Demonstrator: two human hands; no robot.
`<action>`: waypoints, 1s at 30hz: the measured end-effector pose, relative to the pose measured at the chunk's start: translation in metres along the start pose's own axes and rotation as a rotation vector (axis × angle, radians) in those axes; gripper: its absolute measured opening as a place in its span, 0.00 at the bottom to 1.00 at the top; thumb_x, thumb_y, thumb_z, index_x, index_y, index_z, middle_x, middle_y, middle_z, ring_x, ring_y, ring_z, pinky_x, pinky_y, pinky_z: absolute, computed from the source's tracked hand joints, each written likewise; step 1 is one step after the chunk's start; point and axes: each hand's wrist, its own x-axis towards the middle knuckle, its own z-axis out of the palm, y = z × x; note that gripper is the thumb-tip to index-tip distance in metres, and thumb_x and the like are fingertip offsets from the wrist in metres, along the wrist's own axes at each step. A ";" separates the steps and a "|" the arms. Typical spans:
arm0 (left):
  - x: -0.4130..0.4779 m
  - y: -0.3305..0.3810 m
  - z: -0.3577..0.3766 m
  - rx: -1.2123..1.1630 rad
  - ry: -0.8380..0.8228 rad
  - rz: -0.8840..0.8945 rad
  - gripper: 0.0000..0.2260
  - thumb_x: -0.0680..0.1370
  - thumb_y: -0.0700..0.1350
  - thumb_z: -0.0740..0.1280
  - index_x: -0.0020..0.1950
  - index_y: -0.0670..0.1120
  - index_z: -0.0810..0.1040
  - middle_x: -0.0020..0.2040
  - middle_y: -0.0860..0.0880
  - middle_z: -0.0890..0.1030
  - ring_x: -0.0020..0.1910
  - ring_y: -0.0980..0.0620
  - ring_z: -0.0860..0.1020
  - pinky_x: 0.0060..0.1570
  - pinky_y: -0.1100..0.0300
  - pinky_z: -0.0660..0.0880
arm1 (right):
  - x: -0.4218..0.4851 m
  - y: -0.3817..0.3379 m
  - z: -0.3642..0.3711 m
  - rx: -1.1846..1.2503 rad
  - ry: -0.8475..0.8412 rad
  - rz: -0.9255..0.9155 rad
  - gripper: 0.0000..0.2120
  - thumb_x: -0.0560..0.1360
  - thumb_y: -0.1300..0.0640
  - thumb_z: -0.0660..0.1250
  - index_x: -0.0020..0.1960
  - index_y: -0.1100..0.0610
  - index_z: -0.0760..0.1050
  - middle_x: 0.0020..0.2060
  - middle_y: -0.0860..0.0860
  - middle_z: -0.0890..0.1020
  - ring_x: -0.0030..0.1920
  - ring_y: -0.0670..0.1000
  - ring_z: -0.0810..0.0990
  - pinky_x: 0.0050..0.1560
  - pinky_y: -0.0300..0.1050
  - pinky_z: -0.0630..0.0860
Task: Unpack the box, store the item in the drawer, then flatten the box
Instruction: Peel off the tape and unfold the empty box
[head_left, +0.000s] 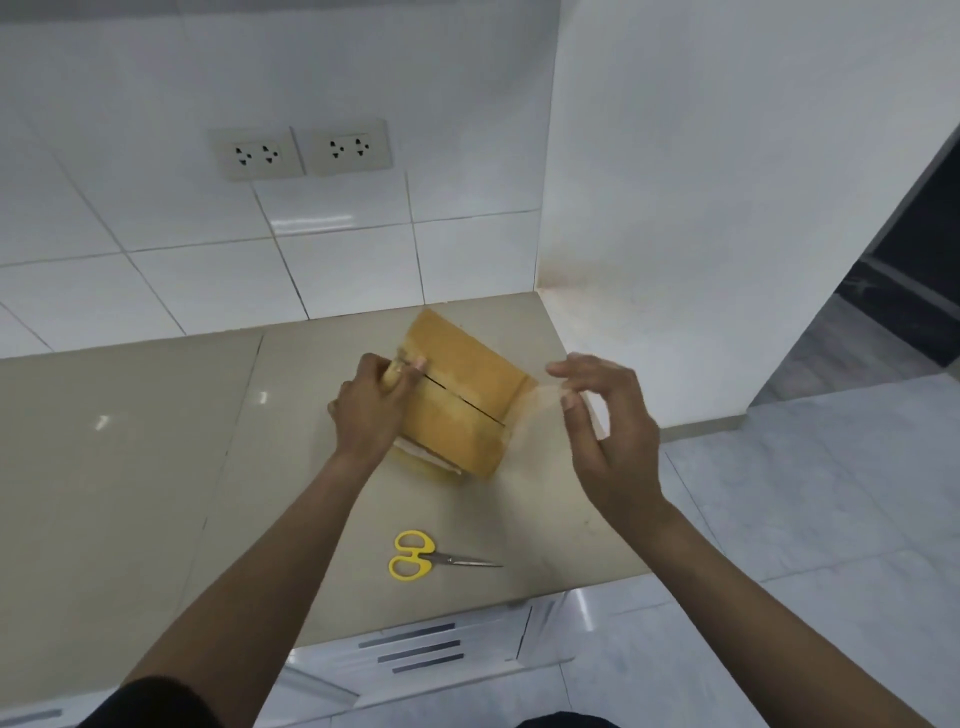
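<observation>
A small brown cardboard box (462, 395) lies on the beige countertop (156, 467), its two top flaps meeting at a dark slit. My left hand (371, 405) grips the box's left end, thumb at the seam. My right hand (597, 415) is raised just right of the box, pinching a strip of clear tape (540, 400) that stretches from the box's right end. Below the counter's front edge are white cabinet fronts with dark slot handles (421, 647); whether they are drawers I cannot tell.
Yellow-handled scissors (426, 557) lie shut on the counter in front of the box, blades pointing right. A white tiled wall with two double sockets (301, 149) stands behind. The counter ends at a white wall on the right; grey floor lies beyond.
</observation>
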 end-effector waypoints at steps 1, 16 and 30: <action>0.002 -0.002 -0.002 -0.052 0.012 -0.071 0.24 0.71 0.70 0.60 0.48 0.49 0.72 0.40 0.54 0.77 0.49 0.44 0.76 0.57 0.45 0.70 | 0.005 -0.004 -0.003 0.065 0.033 0.044 0.04 0.78 0.62 0.60 0.50 0.58 0.73 0.51 0.52 0.82 0.61 0.51 0.77 0.60 0.46 0.73; -0.010 -0.043 0.017 -0.269 0.001 -0.655 0.32 0.70 0.69 0.65 0.52 0.39 0.78 0.51 0.40 0.78 0.52 0.38 0.76 0.54 0.45 0.74 | 0.032 0.037 -0.004 0.311 0.280 0.657 0.14 0.75 0.66 0.65 0.55 0.53 0.64 0.43 0.51 0.74 0.34 0.59 0.83 0.31 0.51 0.81; -0.028 -0.049 0.039 -0.237 0.048 -0.693 0.27 0.72 0.67 0.63 0.44 0.41 0.76 0.48 0.41 0.79 0.48 0.40 0.75 0.49 0.47 0.72 | -0.040 0.175 0.018 -0.139 0.037 1.033 0.28 0.72 0.66 0.65 0.67 0.52 0.60 0.49 0.53 0.76 0.44 0.53 0.79 0.49 0.50 0.76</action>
